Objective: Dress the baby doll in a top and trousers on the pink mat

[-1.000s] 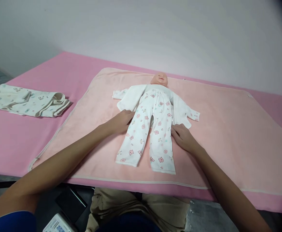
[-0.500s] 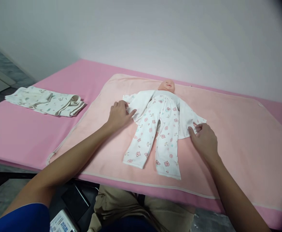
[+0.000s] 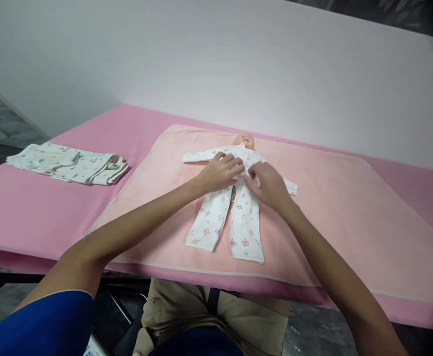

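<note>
A baby doll (image 3: 244,140) lies face up, its head at the far end, in a white baby shirt (image 3: 205,154) with small prints, the sleeves spread to both sides. White baby pants (image 3: 243,217) with pink animal prints cover its lower part, legs toward me. My left hand (image 3: 222,171) rests over the middle of the shirt front, fingers bent and closed on the cloth. Close beside it, my right hand (image 3: 268,184) pinches the shirt's front edge. The pants' waist is hidden beneath the shirt and my hands.
A peach blanket (image 3: 327,212) with pale edging lies under the doll on a pink-covered table (image 3: 23,212). Folded white printed cloth (image 3: 68,163) sits at the left. A white wall (image 3: 209,64) stands behind the table. Below its front edge is a dark box-like object (image 3: 114,316).
Both hands have come inward from the sides to the doll's middle. The shirt's front panels, spread outward before, now lie over the chest and the pants' waist, printed side up.
</note>
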Action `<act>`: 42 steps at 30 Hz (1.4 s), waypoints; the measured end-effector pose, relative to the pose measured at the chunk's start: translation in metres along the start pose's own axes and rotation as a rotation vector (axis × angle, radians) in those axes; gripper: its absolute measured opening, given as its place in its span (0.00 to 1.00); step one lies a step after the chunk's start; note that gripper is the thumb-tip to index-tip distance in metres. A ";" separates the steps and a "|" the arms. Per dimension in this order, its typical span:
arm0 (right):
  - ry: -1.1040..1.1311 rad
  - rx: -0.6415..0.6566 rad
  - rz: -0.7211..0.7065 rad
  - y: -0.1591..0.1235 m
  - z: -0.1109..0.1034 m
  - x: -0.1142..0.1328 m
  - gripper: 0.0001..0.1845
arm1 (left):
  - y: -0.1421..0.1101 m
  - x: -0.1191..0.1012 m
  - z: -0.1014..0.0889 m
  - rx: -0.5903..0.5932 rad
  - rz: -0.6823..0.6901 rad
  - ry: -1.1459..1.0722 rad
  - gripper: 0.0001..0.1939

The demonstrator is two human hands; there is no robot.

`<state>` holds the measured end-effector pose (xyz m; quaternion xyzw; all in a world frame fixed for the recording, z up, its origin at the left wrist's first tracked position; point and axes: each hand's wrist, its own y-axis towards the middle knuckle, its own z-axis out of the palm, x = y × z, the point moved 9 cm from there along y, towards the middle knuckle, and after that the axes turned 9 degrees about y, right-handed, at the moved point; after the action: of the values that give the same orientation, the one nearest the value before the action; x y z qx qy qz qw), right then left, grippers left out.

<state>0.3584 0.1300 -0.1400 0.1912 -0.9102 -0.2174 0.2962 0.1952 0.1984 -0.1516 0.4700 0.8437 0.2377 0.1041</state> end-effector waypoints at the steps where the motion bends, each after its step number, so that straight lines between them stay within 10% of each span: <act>1: -0.013 0.046 -0.035 -0.008 0.011 0.002 0.11 | -0.011 -0.002 0.005 0.021 0.017 -0.003 0.11; 8: 0.168 0.061 0.230 -0.077 0.046 -0.059 0.07 | -0.094 0.048 0.044 0.132 -0.454 -0.106 0.12; 14: 0.044 -0.072 0.216 -0.068 0.026 -0.040 0.15 | -0.083 0.014 0.028 0.076 -0.523 -0.122 0.17; 20: 0.073 0.008 0.059 -0.079 0.009 -0.030 0.12 | -0.108 0.025 0.020 0.300 -0.349 -0.015 0.16; 26: 0.096 -0.057 0.210 -0.005 0.016 -0.027 0.16 | -0.029 0.039 -0.011 0.055 -0.429 -0.321 0.07; 30: 0.022 0.083 0.408 0.037 0.047 -0.045 0.25 | 0.025 0.032 0.026 0.272 -0.457 -0.562 0.05; 42: 0.525 0.300 0.383 0.034 0.051 -0.055 0.13 | 0.026 0.042 0.065 0.382 -0.520 -0.737 0.08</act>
<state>0.3605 0.1986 -0.1852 0.1080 -0.8442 0.0345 0.5239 0.2181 0.2653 -0.1928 0.3071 0.8686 -0.1373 0.3639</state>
